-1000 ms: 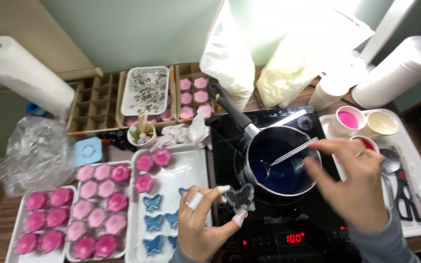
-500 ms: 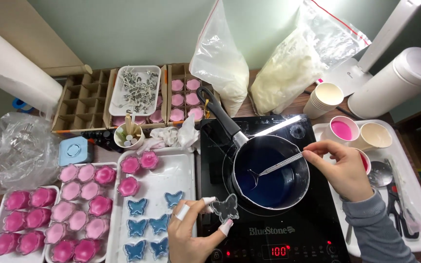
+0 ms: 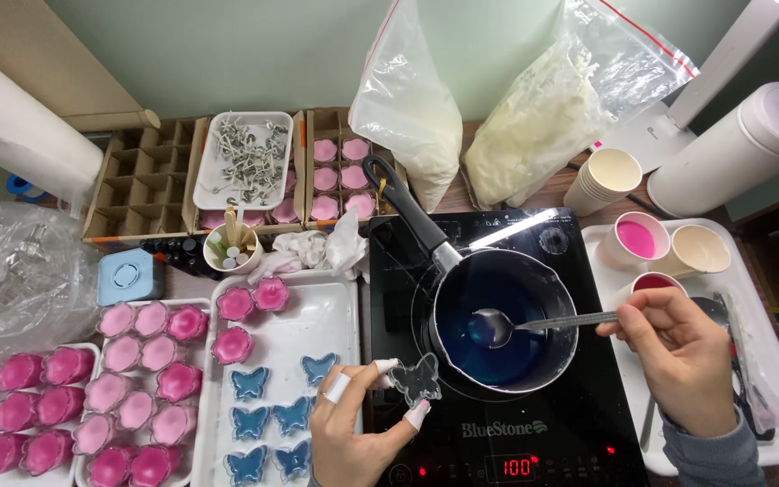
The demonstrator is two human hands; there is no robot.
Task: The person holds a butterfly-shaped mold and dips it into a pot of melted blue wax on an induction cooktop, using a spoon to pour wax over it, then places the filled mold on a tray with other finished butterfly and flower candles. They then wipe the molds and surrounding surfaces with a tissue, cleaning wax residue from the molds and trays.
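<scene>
My right hand (image 3: 678, 356) grips the handle of a metal spoon (image 3: 516, 323) whose bowl dips into blue liquid in a small black saucepan (image 3: 498, 329). The pan stands on a black induction hob (image 3: 489, 433). My left hand (image 3: 353, 433), with white tape on several fingertips, pinches a clear butterfly-shaped mould (image 3: 418, 379) at the pan's near left rim. Left of it a white tray (image 3: 317, 316) carries blue butterfly pieces (image 3: 268, 419) and pink flower pieces (image 3: 250, 302).
More pink flower pieces (image 3: 92, 397) fill trays at the left. Cardboard dividers (image 3: 137, 180), a dish of metal wick tabs (image 3: 245, 158), two bags of white flakes (image 3: 412, 108), paper cups (image 3: 637, 239) on a right tray, a paper roll (image 3: 11, 126) and a white canister (image 3: 741, 144) surround the hob.
The view has shifted. My right hand has lowered the spoon so its bowl sits in the blue liquid. My left hand has brought the butterfly mould up to the pan's rim.
</scene>
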